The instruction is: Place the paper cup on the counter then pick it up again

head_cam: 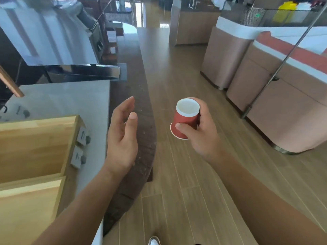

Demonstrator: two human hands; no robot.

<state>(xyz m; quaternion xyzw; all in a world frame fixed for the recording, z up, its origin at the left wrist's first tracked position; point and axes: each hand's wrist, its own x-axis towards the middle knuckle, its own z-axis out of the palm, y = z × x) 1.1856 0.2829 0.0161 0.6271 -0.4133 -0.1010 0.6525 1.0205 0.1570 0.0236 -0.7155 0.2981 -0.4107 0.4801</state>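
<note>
A: Item one, far left of the view?

B: A light wooden box (35,147) with open compartments stands on a pale grey counter (70,96). Two small white label tags (80,147) are fixed to its right side wall, one above the other. Their print is too blurred to read.

A: Next item to the right?

B: A dark brown speckled ledge (138,82) borders the counter and curves along its edge. The left hand (123,137) hovers above this ledge, just beside the counter's right edge. Palm faces right, fingers straight and slightly spread, thumb apart. It holds nothing and touches nothing.

A: Centre of the view?

B: The red paper cup (184,119), with a white rim and white interior, is held in the air above the wood-plank floor (177,191), well apart from the left hand. It is tilted, with one white-edged end turned up toward the camera; I cannot tell whether that end is the mouth or the base.

A: Grip condition?

B: The right hand (203,131) is clamped on the cup. The thumb presses the near side wall; the fingers curl round the far side.

A: Far right?

B: Rounded tan cabinets (283,117) with white and orange tops stand on the floor. A slanted metal pole (276,75) crosses in front of them.
</note>
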